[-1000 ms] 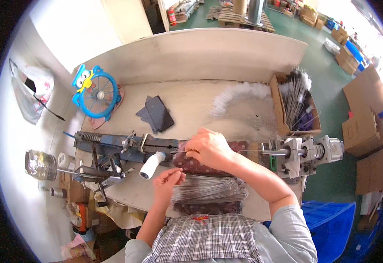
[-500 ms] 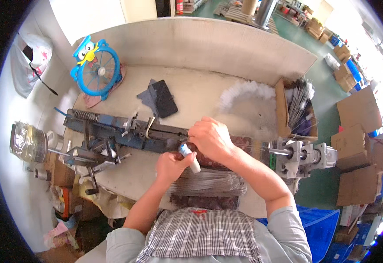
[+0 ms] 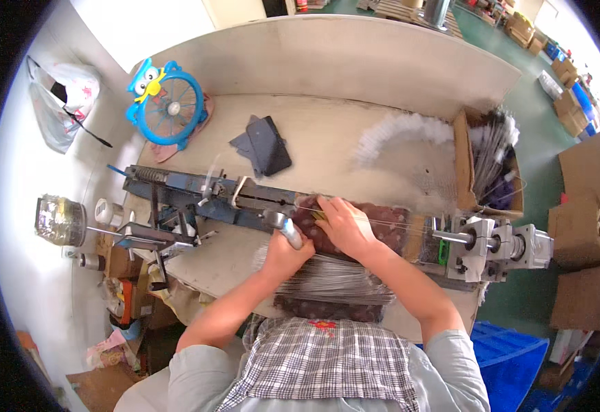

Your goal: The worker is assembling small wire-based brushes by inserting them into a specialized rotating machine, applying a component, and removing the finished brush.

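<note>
My left hand (image 3: 287, 257) is closed around a pale cylindrical handle (image 3: 289, 232) with a bluish part and a rounded dark grey end. This handle stands just in front of the right end of a long blue-and-black metal rail fixture (image 3: 207, 199). To its right, my right hand (image 3: 346, 230) is bent low over a maroon patterned cloth (image 3: 389, 218), by thin wires (image 3: 403, 223) running toward the right. A small yellow piece (image 3: 319, 215) shows at its fingertips; what they grip is partly hidden. Below both hands lies a bundle of thin grey wires (image 3: 341, 280).
A silver clamp mechanism (image 3: 495, 242) stands at the bench's right end. Behind it is a cardboard box (image 3: 463, 165) of wire pieces, near white fluffy material (image 3: 403, 134). A dark phone (image 3: 269, 145) and a blue cartoon fan (image 3: 169, 110) sit at the back. A crank mechanism (image 3: 152, 237) stands left.
My right hand has moved from the rail's end onto the maroon cloth to the right. The handle in my left hand has tilted, its rounded end now toward the rail. The whole view has shifted slightly.
</note>
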Motion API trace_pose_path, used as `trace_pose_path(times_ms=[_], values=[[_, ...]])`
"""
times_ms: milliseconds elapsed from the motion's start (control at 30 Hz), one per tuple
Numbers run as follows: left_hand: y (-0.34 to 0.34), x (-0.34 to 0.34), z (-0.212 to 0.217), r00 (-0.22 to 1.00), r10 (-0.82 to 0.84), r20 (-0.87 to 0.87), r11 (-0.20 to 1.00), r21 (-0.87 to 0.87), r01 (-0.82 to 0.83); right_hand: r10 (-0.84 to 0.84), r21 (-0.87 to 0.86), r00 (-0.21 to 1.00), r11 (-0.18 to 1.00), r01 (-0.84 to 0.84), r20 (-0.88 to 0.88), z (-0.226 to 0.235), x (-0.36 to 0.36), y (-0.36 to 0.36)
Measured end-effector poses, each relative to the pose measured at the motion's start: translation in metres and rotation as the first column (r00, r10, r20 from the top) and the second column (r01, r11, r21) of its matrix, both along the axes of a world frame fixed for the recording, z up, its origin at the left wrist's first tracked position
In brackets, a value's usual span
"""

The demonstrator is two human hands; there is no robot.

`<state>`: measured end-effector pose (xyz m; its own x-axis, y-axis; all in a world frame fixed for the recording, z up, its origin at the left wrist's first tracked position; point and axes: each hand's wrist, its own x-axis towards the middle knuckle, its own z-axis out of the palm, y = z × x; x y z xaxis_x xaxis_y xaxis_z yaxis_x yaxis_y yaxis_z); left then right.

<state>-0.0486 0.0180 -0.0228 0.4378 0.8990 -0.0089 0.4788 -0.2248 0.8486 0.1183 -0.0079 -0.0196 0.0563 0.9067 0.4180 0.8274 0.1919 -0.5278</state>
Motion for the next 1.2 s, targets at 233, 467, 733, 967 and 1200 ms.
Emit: trace_pose_path(times_ms=[233, 467, 733, 967, 1200], values=[[0.009, -0.065, -0.016, 0.782, 0.444, 0.437, 0.847, -0.490, -0.207, 0.215, -0.088, 0.948, 0.966, -0.242, -0.236, 0.010, 0.009, -0.024], [0.025, -0.175, -0.030, 0.282, 0.866, 0.412, 0.478, -0.848, -0.229, 0.228, -0.158, 0.950, 0.951, -0.264, -0.216, 0.033, 0.005, -0.026], [0.027, -0.173, -0.039, 0.191, 0.878, 0.438, 0.474, -0.851, -0.227, 0.242, -0.178, 0.952, 0.945, -0.275, -0.185, 0.051, 0.002, -0.035], [0.001, -0.120, -0.030, 0.375, 0.735, 0.565, 0.675, -0.665, -0.320, 0.126, -0.125, 0.991, 0.984, -0.129, -0.035, 0.093, 0.024, -0.043], [-0.032, 0.034, 0.022, 0.605, 0.380, 0.700, 0.789, -0.586, 0.183, -0.103, -0.259, 0.951, 0.966, 0.025, -0.292, 0.086, 0.044, -0.036]])
